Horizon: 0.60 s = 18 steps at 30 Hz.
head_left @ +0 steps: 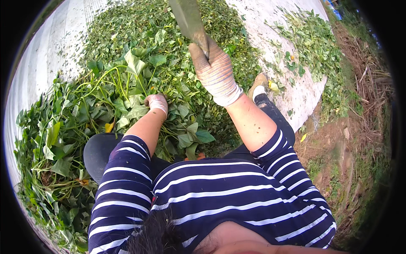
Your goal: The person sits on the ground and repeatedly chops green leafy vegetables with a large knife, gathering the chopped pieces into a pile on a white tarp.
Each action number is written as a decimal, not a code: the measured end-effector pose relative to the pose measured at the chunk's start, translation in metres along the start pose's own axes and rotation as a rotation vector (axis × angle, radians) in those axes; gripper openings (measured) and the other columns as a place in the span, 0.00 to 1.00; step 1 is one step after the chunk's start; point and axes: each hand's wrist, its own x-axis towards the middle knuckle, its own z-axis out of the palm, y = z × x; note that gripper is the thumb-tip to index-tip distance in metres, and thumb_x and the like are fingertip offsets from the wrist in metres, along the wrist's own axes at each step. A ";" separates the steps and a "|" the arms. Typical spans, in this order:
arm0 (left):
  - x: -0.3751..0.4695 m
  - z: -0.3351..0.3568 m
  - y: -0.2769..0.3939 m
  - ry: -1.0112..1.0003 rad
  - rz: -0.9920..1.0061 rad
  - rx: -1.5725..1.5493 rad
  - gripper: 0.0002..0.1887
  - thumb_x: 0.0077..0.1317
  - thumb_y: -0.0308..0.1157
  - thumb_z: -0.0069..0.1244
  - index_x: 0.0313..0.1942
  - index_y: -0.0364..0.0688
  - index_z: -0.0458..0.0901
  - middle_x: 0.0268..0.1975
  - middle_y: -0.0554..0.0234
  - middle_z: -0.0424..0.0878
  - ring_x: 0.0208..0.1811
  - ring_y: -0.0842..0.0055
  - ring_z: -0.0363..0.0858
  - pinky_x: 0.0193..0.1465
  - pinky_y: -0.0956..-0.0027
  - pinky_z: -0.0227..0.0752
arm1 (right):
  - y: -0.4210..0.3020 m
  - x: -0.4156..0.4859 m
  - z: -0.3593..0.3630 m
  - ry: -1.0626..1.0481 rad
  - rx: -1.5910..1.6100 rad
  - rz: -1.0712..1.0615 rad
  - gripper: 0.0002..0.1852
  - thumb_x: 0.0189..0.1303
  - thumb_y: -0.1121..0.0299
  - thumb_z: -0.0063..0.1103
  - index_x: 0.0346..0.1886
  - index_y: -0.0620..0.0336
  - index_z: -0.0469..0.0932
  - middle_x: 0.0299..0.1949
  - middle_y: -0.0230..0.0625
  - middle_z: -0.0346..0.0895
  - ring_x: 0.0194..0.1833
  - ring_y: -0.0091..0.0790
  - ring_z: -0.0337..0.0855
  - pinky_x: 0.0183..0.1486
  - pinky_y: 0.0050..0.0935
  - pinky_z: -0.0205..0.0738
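Note:
My right hand (217, 70), in a soiled striped work glove, grips a broad-bladed knife (188, 19) and holds it raised over the greenery. The blade points away from me and runs out of the top of the view; its handle is hidden in my fist. My left hand (157, 103), gloved too, is closed around a bunch of leafy vines (127, 82) that look like sweet potato vines. Its fingertips are partly lost among the leaves. Beyond both hands spreads a thick layer of chopped leaves and stems (219, 19).
Uncut vines (60, 136) are heaped at my left, against my bent knee (101, 152). Pale sheeting (54, 41) lies under the greens. More vines (314, 44) rest on the right-hand sheet (295, 98), near my shoe (258, 84). Dry stalks (364, 70) and bare soil (326, 143) border it.

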 end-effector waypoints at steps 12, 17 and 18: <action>-0.012 0.028 -0.001 0.054 -0.030 0.001 0.16 0.68 0.34 0.53 0.55 0.48 0.85 0.56 0.67 0.86 0.50 0.63 0.88 0.43 0.45 0.80 | 0.106 -0.134 0.043 -0.507 -0.362 0.703 0.19 0.69 0.55 0.49 0.55 0.55 0.77 0.43 0.55 0.82 0.47 0.58 0.82 0.52 0.48 0.75; -0.016 0.022 -0.008 -0.004 0.036 0.026 0.22 0.66 0.34 0.55 0.60 0.45 0.79 0.60 0.62 0.81 0.56 0.63 0.85 0.46 0.48 0.80 | 0.018 -0.033 0.003 -0.012 -0.059 -0.033 0.22 0.72 0.58 0.55 0.65 0.55 0.71 0.32 0.51 0.82 0.31 0.50 0.84 0.34 0.40 0.77; -0.017 0.018 -0.005 -0.025 0.016 0.015 0.23 0.65 0.35 0.56 0.61 0.46 0.79 0.65 0.64 0.77 0.59 0.64 0.83 0.48 0.45 0.79 | 0.013 -0.031 0.008 0.063 0.029 -0.019 0.22 0.72 0.58 0.54 0.65 0.55 0.71 0.33 0.51 0.81 0.31 0.49 0.84 0.33 0.39 0.76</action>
